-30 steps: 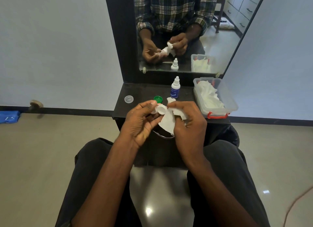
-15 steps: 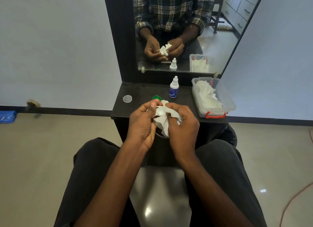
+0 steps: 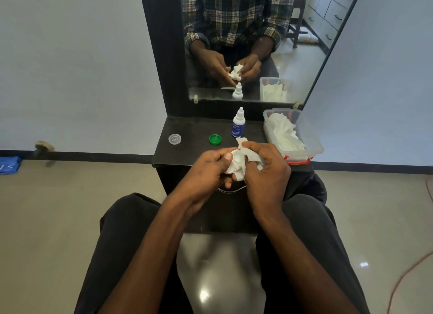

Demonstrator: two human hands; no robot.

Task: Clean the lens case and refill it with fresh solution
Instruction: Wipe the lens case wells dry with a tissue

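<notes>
My left hand (image 3: 206, 170) grips the white lens case (image 3: 234, 160), which is mostly wrapped and hidden by a crumpled white tissue (image 3: 243, 149). My right hand (image 3: 264, 170) pinches that tissue and presses it against the case. Both hands meet above the front edge of the black shelf (image 3: 187, 152). A green cap (image 3: 215, 139) and a clear cap (image 3: 174, 139) lie loose on the shelf. The small solution bottle (image 3: 238, 126), white with a blue label, stands upright behind my hands.
A clear plastic box (image 3: 314, 140) with red clips holds white tissues at the shelf's right end. A mirror (image 3: 293, 56) behind the shelf reflects my hands. My knees flank the black cabinet below.
The tissue has been bunched tighter around the case and my hands have closed in together. The green cap, partly hidden before, now shows fully.
</notes>
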